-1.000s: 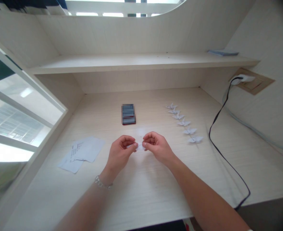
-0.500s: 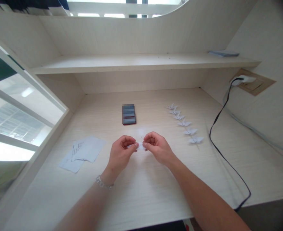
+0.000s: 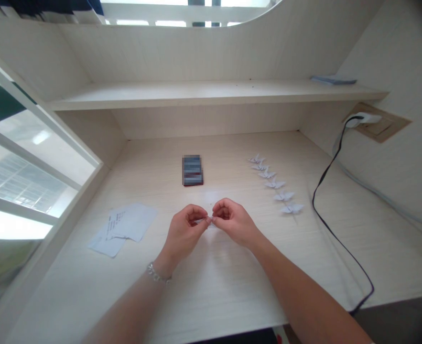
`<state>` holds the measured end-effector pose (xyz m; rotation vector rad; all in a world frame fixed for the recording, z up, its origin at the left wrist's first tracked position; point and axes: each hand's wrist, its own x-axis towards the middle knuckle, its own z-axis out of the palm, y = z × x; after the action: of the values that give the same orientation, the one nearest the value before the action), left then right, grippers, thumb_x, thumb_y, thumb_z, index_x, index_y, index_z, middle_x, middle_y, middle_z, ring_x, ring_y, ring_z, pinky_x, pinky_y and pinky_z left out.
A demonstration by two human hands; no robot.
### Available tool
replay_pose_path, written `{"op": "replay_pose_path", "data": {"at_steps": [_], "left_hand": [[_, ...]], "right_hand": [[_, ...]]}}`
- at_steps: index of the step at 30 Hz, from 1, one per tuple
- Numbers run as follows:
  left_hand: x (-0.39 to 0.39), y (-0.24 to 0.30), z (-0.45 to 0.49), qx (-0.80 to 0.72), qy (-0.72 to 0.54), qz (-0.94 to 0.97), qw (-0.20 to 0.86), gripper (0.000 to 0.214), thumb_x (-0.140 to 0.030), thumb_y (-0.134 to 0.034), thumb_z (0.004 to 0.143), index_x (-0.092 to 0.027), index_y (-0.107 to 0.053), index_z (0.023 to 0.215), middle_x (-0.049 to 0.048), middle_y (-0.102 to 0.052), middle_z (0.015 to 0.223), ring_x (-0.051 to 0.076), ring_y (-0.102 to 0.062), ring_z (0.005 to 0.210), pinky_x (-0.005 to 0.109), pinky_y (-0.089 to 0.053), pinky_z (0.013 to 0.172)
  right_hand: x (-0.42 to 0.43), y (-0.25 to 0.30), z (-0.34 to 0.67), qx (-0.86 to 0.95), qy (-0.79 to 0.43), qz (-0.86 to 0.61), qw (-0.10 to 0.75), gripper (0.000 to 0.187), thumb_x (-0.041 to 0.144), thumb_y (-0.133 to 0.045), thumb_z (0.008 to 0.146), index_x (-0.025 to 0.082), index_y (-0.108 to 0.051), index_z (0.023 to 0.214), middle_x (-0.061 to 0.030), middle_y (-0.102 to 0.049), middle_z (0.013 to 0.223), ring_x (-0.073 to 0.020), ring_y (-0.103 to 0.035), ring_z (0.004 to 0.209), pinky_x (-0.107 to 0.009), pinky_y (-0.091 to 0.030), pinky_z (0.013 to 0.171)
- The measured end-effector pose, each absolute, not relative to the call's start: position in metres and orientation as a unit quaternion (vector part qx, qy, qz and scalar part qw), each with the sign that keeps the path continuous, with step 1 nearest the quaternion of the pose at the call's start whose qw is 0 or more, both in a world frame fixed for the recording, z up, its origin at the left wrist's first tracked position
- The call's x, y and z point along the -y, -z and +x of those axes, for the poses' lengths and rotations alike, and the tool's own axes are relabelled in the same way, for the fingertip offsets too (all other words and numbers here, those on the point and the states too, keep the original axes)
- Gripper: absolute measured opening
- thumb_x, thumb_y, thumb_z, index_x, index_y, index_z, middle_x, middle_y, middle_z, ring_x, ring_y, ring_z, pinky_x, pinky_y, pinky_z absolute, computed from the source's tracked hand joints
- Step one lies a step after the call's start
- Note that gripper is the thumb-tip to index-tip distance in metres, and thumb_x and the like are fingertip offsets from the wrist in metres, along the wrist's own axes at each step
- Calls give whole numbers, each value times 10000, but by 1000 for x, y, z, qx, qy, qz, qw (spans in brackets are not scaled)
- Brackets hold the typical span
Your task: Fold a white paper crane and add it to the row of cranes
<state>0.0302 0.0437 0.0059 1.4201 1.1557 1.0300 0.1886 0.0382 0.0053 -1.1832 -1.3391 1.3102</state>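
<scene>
Both hands meet at the middle of the desk (image 3: 211, 282), pinching a small piece of folded white paper (image 3: 212, 225) between them. My left hand (image 3: 186, 229), with a bracelet at the wrist, is closed on its left side. From the right, my right hand (image 3: 234, 222) grips it with thumb and forefinger, the fingertips almost touching those of the left. Most of the folded paper is hidden by the fingers. Several white paper cranes (image 3: 274, 184) stand in a slanting row on the desk to the right of my hands.
Two flat sheets of paper (image 3: 134, 222), one with writing, overlap at the left. A dark, blurred rectangular object (image 3: 192, 170) lies beyond my hands. At the right, a black cable (image 3: 320, 217) runs from a wall socket (image 3: 386, 126) to the desk's front edge. A shelf (image 3: 196, 93) spans the back.
My left hand has moved slightly right, bringing the fingertips of both hands closer together. Less of the folded paper shows between them now.
</scene>
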Motion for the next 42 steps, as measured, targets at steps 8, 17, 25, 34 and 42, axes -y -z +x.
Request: {"op": "replay_pose_path", "data": {"at_steps": [8,17,25,34,42], "left_hand": [[-46,-9,31,-462,-437,539,553,168,-242,-688,649,-145,-596,750,21,-619,713,132,-595,632,261,-506,592],[-46,-7,29,-467,-438,546,540,176,-238,-683,656,-146,-598,780,25,-623,744,132,-598,643,264,-508,600],[-47,-7,30,-467,-437,536,551,174,-233,-694,642,-145,-594,752,20,-621,713,134,-599,635,258,-508,584],[-46,-6,29,-469,-447,543,535,169,-237,-693,647,-147,-605,760,20,-626,721,129,-594,626,256,-507,583],[-47,-9,29,-465,-442,538,547,184,-246,-697,661,-142,-589,768,17,-620,719,134,-599,650,269,-522,608]], "right_hand": [[-43,-4,198,520,-571,-470,427,152,116,-558,648,162,-594,788,-7,-627,695,-119,-565,608,-229,-407,532],[-41,-10,197,543,-542,-476,430,171,161,-586,670,170,-585,841,3,-613,679,-114,-556,593,-231,-417,530],[-43,-9,204,524,-567,-491,403,130,163,-609,630,154,-596,759,-5,-612,628,-118,-563,557,-222,-411,490],[-43,-8,204,532,-566,-463,426,208,136,-585,652,171,-589,857,-6,-627,698,-125,-581,623,-244,-432,555],[-45,-2,201,519,-573,-457,440,160,190,-619,672,166,-587,827,-18,-630,748,-132,-577,659,-261,-437,596]]}}
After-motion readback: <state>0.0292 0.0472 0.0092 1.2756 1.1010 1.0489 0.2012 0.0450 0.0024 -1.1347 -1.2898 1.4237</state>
